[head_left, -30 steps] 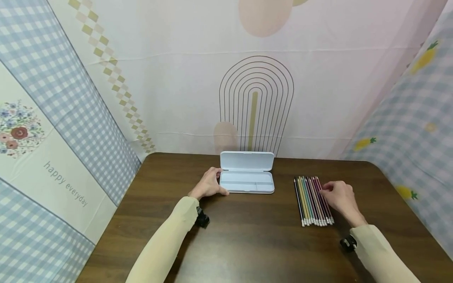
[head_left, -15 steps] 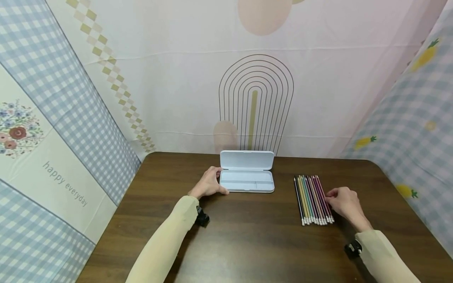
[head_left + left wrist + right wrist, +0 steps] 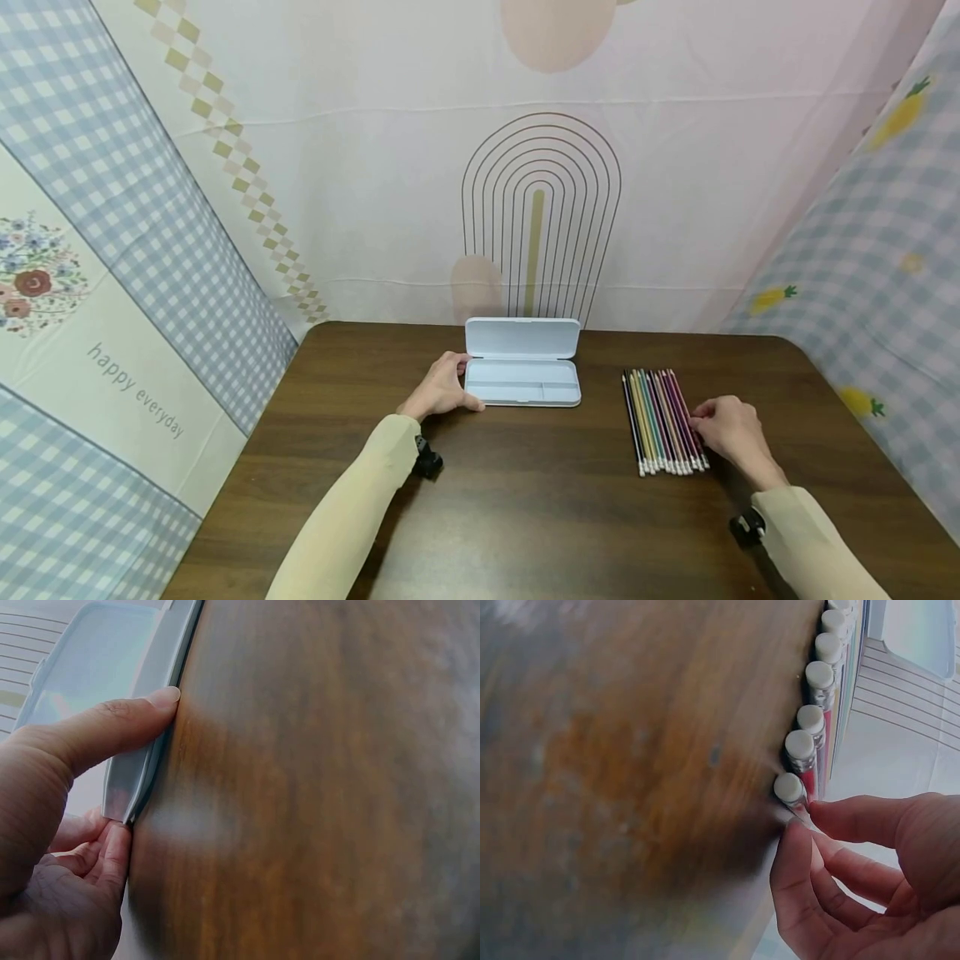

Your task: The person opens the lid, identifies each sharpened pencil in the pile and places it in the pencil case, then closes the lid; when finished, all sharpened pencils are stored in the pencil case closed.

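A light-blue pencil case (image 3: 522, 396) lies with its lid (image 3: 522, 337) raised, near the table's back edge. My left hand (image 3: 441, 386) grips its left end; in the left wrist view the thumb (image 3: 127, 724) lies on the front edge and the fingers curl at the corner. Right of the case, several pencils (image 3: 658, 421) lie side by side, white erasers (image 3: 820, 675) towards me. My right hand (image 3: 731, 432) is at the row's right side. Its thumb and index finger pinch the outermost pencil (image 3: 791, 789), though the fingers partly hide the contact.
Both things lie on a dark wooden table (image 3: 525, 508). Behind it hangs a pale printed cloth (image 3: 375, 208). Checked cloths hang at the left (image 3: 150, 167) and right (image 3: 885, 267). A strip of tabletop separates the case from the pencils.
My right hand has slid a little right and nearer to me along the pencils, then stayed there. The left hand keeps its grip on the pencil case.
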Motion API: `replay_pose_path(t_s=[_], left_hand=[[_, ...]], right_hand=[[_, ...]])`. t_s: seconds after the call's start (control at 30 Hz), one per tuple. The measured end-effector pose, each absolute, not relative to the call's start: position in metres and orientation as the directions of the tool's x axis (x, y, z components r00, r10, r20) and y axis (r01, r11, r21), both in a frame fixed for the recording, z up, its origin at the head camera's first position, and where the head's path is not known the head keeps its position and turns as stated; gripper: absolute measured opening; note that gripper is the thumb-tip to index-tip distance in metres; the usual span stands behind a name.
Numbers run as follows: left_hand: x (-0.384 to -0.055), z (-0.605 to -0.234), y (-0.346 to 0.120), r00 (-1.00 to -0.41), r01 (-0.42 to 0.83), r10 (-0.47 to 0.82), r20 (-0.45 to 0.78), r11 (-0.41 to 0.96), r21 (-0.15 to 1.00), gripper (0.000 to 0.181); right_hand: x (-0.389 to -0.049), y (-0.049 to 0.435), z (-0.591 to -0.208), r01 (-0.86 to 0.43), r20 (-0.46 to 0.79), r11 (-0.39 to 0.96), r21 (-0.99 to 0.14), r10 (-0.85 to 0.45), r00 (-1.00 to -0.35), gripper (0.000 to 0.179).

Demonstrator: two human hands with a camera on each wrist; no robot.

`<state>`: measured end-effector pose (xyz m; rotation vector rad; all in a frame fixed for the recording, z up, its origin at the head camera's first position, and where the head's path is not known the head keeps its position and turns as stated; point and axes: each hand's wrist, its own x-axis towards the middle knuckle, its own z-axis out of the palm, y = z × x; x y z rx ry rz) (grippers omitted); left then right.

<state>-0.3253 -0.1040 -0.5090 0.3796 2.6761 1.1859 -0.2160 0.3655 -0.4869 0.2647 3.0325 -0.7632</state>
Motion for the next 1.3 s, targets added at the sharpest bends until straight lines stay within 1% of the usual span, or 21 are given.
replay_pose_path(t_s=[0.67, 0.9, 1.0, 1.2, 1.3], left_hand=[[-0.3239, -0.5087, -0.1049, -0.949, 0.153, 0.307, -0.072, 0.649, 0.746, 0.099], [-0.3247, -0.5087, -0.1046, -0.95, 0.145, 0.302, -0.077, 0.648, 0.748, 0.099], [-0.3247, -0.5087, -0.1043, -0.95, 0.144, 0.304, -0.079, 0.646, 0.75, 0.099], [-0.3243, -0.5091, -0.1038, -0.95, 0.146, 0.304, -0.077, 0.645, 0.75, 0.1], [-0.3241, -0.5082, -0.1037, -0.95, 0.149, 0.303, -0.073, 0.648, 0.747, 0.1]], right_hand=[[-0.2177, 0.3651, -0.487, 0.204, -0.079, 0.875, -0.439, 0.188, -0.979, 0.019], [-0.2162, 0.364, -0.4878, 0.189, -0.042, 0.885, -0.425, 0.189, -0.981, 0.019], [-0.2158, 0.3625, -0.4867, 0.197, -0.05, 0.884, -0.425, 0.194, -0.98, 0.019], [-0.2155, 0.3603, -0.4846, 0.223, -0.082, 0.875, -0.43, 0.208, -0.975, 0.023], [-0.216, 0.3598, -0.4839, 0.232, -0.09, 0.875, -0.424, 0.215, -0.973, 0.03]])
